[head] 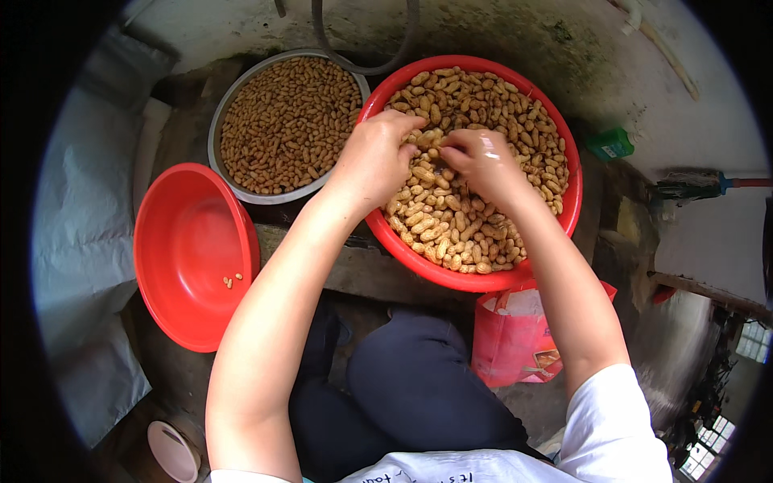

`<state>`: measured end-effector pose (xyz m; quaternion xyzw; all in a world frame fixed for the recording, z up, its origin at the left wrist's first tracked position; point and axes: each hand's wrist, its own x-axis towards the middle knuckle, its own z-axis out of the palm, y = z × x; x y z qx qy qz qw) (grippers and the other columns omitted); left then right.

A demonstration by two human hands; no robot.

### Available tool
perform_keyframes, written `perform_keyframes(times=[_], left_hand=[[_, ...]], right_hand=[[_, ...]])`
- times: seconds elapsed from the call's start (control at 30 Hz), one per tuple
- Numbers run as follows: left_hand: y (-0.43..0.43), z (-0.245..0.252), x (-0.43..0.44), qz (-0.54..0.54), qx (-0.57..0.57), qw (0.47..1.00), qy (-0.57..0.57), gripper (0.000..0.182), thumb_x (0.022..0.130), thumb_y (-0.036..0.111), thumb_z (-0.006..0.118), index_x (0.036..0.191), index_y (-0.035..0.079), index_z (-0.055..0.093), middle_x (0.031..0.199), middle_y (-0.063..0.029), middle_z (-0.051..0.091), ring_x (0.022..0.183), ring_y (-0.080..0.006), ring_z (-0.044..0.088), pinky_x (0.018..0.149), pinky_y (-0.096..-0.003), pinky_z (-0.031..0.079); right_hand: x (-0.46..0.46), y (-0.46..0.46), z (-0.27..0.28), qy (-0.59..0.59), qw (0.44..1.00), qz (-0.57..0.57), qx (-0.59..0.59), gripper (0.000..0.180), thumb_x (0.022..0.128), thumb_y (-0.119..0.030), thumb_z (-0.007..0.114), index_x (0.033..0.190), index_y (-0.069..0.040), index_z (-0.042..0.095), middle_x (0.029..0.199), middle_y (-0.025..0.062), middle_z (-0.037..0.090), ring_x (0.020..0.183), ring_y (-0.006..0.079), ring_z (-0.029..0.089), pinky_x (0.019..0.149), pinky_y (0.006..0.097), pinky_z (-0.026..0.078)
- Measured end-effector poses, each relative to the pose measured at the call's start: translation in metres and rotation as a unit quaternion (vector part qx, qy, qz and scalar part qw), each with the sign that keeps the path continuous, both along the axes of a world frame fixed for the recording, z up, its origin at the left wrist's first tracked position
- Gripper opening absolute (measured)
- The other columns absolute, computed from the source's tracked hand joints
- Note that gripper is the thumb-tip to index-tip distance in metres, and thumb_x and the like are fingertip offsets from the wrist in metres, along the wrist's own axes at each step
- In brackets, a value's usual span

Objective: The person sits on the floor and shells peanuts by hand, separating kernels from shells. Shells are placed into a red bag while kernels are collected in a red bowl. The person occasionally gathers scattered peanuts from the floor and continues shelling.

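Observation:
A large red plastic basin (450, 282) full of unshelled peanuts (453, 232) stands before me; the peanuts look wet. Both hands are over its middle, among the nuts. My left hand (377, 154) has fingers curled at several peanuts near the basin's left side; whether it grips any is unclear. Just to the right, my right hand (480, 160) is bent down with its fingertips at the peanuts, and what lies between them is hidden. A round metal pan (215, 142) of smaller-looking peanuts sits at the upper left. Below it, a second red basin (181, 241) holds a few peanuts.
A pink bag (513, 344) stands below the full basin, beside my knee. A green bottle (610, 145) lies to the right, near a mop head (688, 184). A hose (365, 67) hangs at the wall behind. Silvery sheeting (84, 223) lines the left; a pale bowl (172, 450) is lower left.

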<state>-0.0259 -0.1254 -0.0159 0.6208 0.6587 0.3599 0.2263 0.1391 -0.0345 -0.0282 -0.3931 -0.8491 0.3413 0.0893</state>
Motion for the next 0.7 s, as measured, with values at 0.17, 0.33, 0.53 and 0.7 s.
perform_keyframes(times=[0.17,0.33,0.53,0.7], left_hand=[[-0.007,-0.011,0.013,-0.083,-0.106,0.958,-0.254,0.039,0.085,0.016,0.065,0.119,0.0,0.057,0.098,-0.008,0.064,0.082,-0.0123,0.059,0.069,-0.0245,0.049],[-0.006,0.016,0.025,-0.137,-0.214,0.893,-0.371,0.023,0.09,0.021,0.06,0.104,0.003,0.062,0.077,0.0017,0.059,0.067,-0.0036,0.051,0.054,-0.0182,0.041],[-0.018,0.02,0.032,-0.26,-0.139,0.943,-0.153,0.019,0.088,0.019,0.059,0.088,0.0,0.062,0.069,-0.0104,0.058,0.063,-0.0186,0.055,0.06,-0.0323,0.044],[-0.033,0.016,0.083,-0.226,-0.027,0.94,0.256,0.006,0.066,0.004,0.059,0.068,-0.001,0.062,0.07,-0.0146,0.061,0.068,-0.0289,0.064,0.06,-0.0361,0.053]], right_hand=[[0.034,-0.011,0.031,0.164,0.929,-0.076,-0.323,0.015,0.09,-0.017,0.058,0.094,-0.004,0.063,0.07,0.0007,0.061,0.053,0.0012,0.044,0.045,0.0168,0.031],[0.043,-0.025,0.05,0.174,0.949,-0.045,-0.259,0.018,0.091,-0.019,0.056,0.089,-0.002,0.06,0.072,0.0019,0.06,0.059,0.0055,0.05,0.051,0.0217,0.04],[0.053,-0.039,0.059,0.047,0.99,0.136,-0.002,0.016,0.083,-0.013,0.057,0.076,0.0,0.055,0.072,0.0198,0.059,0.07,0.0389,0.058,0.061,0.0417,0.047],[0.067,-0.063,0.041,-0.065,0.993,0.098,0.015,0.016,0.076,-0.013,0.058,0.071,0.002,0.056,0.069,0.0233,0.059,0.069,0.0409,0.059,0.063,0.0473,0.048]])
